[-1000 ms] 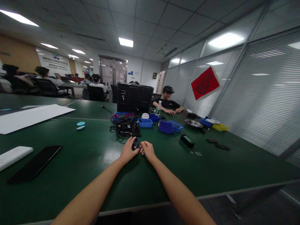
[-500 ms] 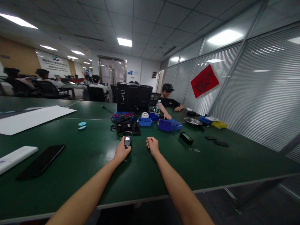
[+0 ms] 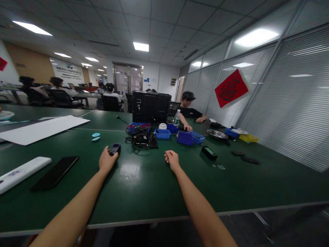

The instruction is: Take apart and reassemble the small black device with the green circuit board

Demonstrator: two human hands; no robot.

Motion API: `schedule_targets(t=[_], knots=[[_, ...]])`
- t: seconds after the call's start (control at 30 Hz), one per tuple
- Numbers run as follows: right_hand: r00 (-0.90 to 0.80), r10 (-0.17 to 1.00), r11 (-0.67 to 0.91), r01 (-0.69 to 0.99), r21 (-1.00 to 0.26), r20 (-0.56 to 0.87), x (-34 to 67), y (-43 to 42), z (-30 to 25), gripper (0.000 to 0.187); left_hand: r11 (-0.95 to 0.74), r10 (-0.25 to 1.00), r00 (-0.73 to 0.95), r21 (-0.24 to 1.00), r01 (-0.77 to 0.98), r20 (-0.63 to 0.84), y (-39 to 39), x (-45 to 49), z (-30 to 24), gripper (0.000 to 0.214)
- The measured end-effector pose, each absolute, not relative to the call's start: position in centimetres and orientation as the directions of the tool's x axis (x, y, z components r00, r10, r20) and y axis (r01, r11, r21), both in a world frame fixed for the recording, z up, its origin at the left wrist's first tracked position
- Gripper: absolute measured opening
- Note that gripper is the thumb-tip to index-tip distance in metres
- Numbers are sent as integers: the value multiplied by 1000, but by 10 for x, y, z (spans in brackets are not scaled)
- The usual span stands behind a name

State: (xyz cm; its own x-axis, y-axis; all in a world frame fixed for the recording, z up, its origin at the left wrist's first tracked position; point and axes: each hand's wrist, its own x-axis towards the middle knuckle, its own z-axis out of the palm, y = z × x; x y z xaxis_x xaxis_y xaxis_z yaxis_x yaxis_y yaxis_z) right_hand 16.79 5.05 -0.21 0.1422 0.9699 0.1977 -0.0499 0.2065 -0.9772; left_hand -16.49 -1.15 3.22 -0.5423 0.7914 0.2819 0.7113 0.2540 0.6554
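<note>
My left hand (image 3: 106,160) is closed round the near side of a small black handheld device with a screen (image 3: 114,149), on or just above the green table. Its lower part is covered by my fingers. My right hand (image 3: 172,159) rests on the table with its fingers curled in loosely, and nothing shows in them. Ahead, between the hands, sits a black box-shaped device with cables (image 3: 140,138). To the right of my right hand is a black box with a greenish top (image 3: 209,153).
Blue bins (image 3: 162,133), a white ball (image 3: 162,126), a bottle (image 3: 177,118) and a monitor (image 3: 151,106) stand ahead. Across the table a person (image 3: 191,112) reaches toward the bins. To the left lie a black slab (image 3: 55,172), a white long object (image 3: 24,173) and light-blue pieces (image 3: 96,137).
My left hand has moved left across the table with the small device, which is now turned and tilted. My right hand stays in place, while the whole view has shifted slightly.
</note>
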Motion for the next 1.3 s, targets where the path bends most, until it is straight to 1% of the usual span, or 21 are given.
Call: schedule_targets(t=[0.13,0.23,0.4,0.53,0.6,0.67,0.97,1.17,1.3], knots=[[145,968,208,-6,-978,205,176,51,-2,18,338,676,-663,664,667,321,-8,-178,30,74],[161,966,198,42,-979,202,184,51,-2,18,370,667,-671,638,675,323,-9,-175,32,74],[241,952,178,69,-982,190,198,51,0,19,455,642,-712,606,653,285,-15,-171,40,63],[298,939,153,75,-985,169,204,50,4,18,514,550,-792,639,572,267,-19,-177,41,56],[304,939,145,82,-986,163,205,49,5,18,534,502,-825,657,533,262,-20,-180,40,55],[299,940,139,95,-986,162,205,50,4,19,542,479,-837,661,518,263,-20,-183,39,55],[286,942,146,126,-981,177,207,55,-2,20,539,482,-831,653,531,278,-20,-182,38,55],[282,943,145,137,-980,179,207,54,0,21,520,538,-805,654,550,249,-26,-178,45,55],[279,945,140,129,-982,171,207,54,1,20,489,609,-755,633,600,245,-28,-171,44,54]])
